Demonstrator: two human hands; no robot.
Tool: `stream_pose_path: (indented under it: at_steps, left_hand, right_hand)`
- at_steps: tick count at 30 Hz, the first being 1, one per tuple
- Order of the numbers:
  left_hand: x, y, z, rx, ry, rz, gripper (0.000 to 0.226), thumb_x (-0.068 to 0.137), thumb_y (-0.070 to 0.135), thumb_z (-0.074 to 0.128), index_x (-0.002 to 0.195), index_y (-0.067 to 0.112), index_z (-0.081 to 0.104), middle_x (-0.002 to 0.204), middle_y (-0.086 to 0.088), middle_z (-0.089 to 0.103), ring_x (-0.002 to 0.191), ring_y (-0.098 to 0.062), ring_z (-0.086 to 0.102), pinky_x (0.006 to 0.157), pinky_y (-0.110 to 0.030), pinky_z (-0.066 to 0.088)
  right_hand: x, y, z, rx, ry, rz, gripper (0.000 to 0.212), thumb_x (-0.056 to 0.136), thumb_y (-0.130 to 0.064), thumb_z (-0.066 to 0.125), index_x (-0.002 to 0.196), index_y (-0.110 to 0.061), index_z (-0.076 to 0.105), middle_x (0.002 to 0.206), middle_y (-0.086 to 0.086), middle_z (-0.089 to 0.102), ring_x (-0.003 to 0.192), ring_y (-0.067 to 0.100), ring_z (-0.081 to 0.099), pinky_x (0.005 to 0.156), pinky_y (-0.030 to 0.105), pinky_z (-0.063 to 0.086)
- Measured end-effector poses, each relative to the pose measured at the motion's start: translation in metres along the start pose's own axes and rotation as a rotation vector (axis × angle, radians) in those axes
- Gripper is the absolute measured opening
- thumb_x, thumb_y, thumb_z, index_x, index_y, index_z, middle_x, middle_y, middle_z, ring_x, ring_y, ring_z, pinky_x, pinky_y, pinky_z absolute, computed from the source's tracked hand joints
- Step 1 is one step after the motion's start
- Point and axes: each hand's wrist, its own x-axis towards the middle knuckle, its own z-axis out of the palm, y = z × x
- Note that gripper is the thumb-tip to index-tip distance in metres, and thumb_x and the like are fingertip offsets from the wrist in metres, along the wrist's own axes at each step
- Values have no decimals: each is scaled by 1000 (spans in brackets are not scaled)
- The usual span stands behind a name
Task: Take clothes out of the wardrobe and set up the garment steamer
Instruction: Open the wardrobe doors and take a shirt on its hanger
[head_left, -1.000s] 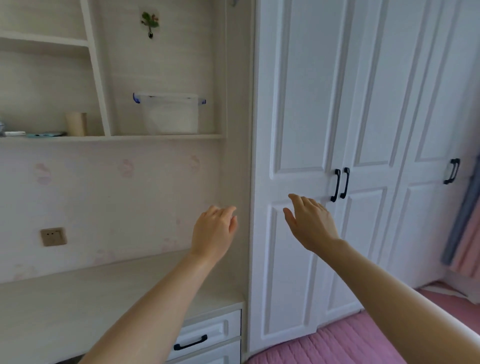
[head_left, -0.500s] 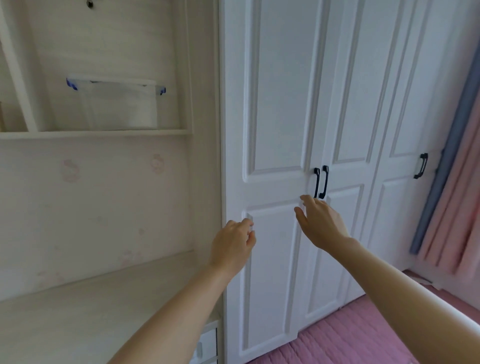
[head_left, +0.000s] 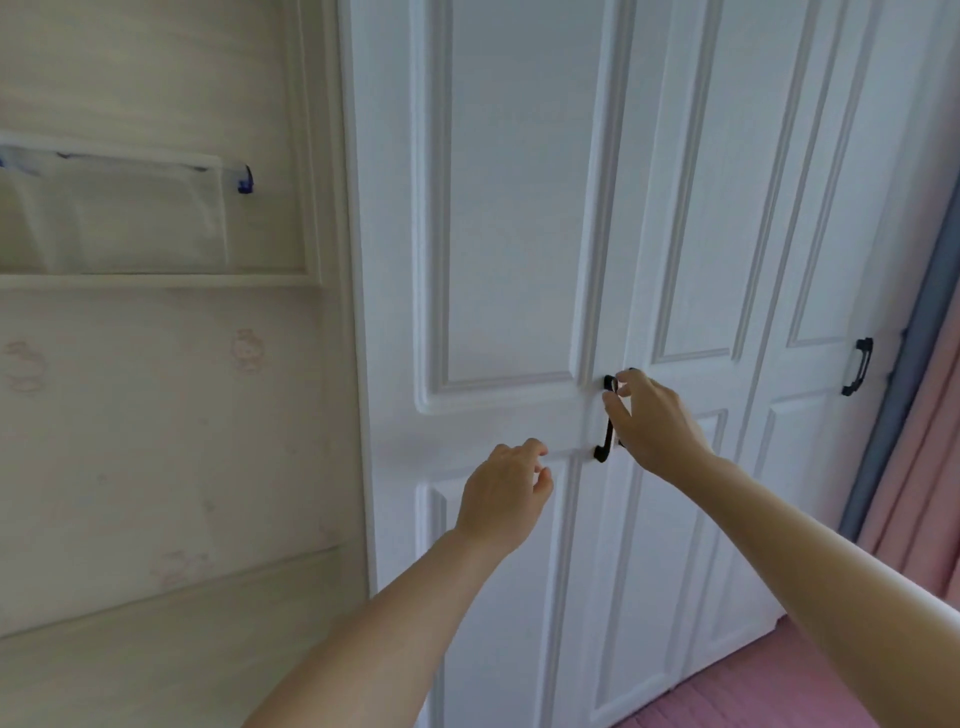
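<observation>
Now right hand (head_left: 655, 422) reaches the wardrobe handle (head_left: 605, 427); left hand (head_left: 506, 494) hovers below

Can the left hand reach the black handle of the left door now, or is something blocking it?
Probably yes. The left hand hovers just below-left of the black handle with bare door between them; only the right hand crowds its upper part.

A white panelled wardrobe (head_left: 519, 234) stands with its doors closed. The right hand (head_left: 652, 421) is at the pair of black door handles (head_left: 604, 431) where the two nearer doors meet, fingers curling toward them; whether it grips one cannot be told. The left hand (head_left: 506, 493) hovers loosely curled just left and below, before the left door. Another black handle (head_left: 857, 366) sits far right beside pink curtains (head_left: 930, 441). A clear storage box (head_left: 119, 213) rests on a shelf (head_left: 156, 280) at left.
</observation>
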Motion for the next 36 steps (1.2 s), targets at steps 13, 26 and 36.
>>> stream_pose_path:
  at_steps: [13, 26, 36]
  left_hand:
    - [80, 20, 81, -298, -48, -147, 32, 97, 28, 45, 128, 20, 48, 126, 6, 56, 108, -12, 55, 89, -33, 49]
    - [108, 34, 115, -654, -53, -269, 39, 94, 19, 52, 132, 19, 45, 115, 8, 55, 110, -11, 55, 93, -24, 45]
    - [99, 43, 128, -674, -21, -238, 40, 93, 17, 51, 132, 26, 44, 115, 9, 58, 106, -10, 54, 92, -26, 46]
  right_hand:
    - [90, 33, 13, 106, -32, -11, 53, 98, -29, 43, 144, -7, 28, 139, 12, 47, 115, 28, 52, 82, 31, 40]
    - [122, 45, 12, 511, -128, 224, 53, 96, -40, 41, 142, -14, 37, 97, -11, 56, 98, 18, 61, 87, 36, 50]
    - [118, 53, 14, 571, -122, 210, 47, 96, -44, 43, 133, -17, 47, 118, -3, 59, 106, 19, 59, 97, 43, 48]
